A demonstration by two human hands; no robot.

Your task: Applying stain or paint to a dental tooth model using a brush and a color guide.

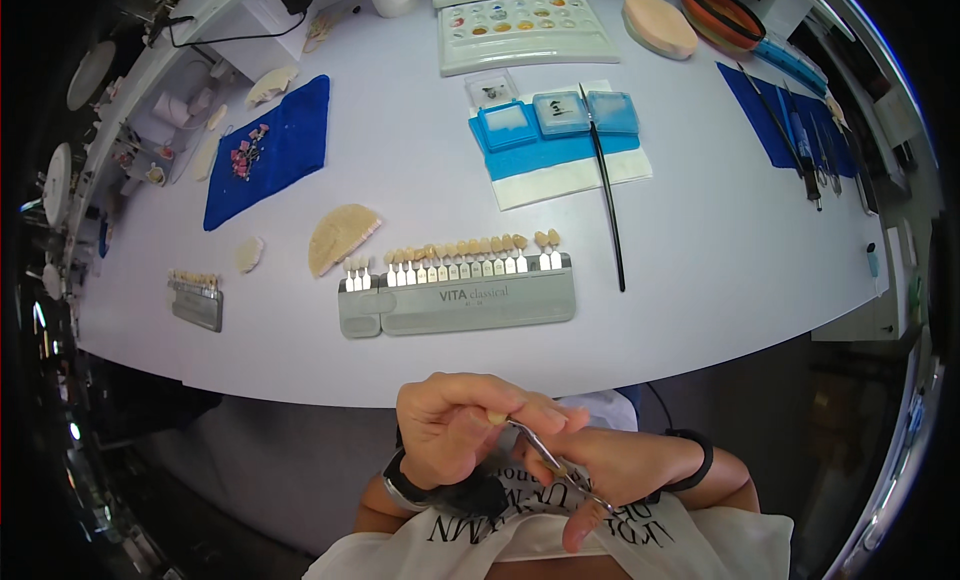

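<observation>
Close to my body, just off the table's front edge, both my hands meet in front of my shirt. Metal ring-handled forceps [545,450] slant across from my right hand [635,465], whose fingers are closed on the handles. Their tip reaches a small yellowish piece [497,417], like a tooth crown, at the fingertips of my left hand [445,420]. That hand is closed in a pinch around the piece, and the fingers partly hide it. On the table beyond lies a grey tooth shade guide [480,308] with a row of tooth-shaped tabs.
A smaller shade guide [197,305] and a tan plaster piece [343,238] lie left. A black-handled brush [608,205] rests against blue boxes [562,113]. Behind stands a paint palette [525,25]. Blue cloths [285,145] hold pink pieces at left, tools [800,130] at right.
</observation>
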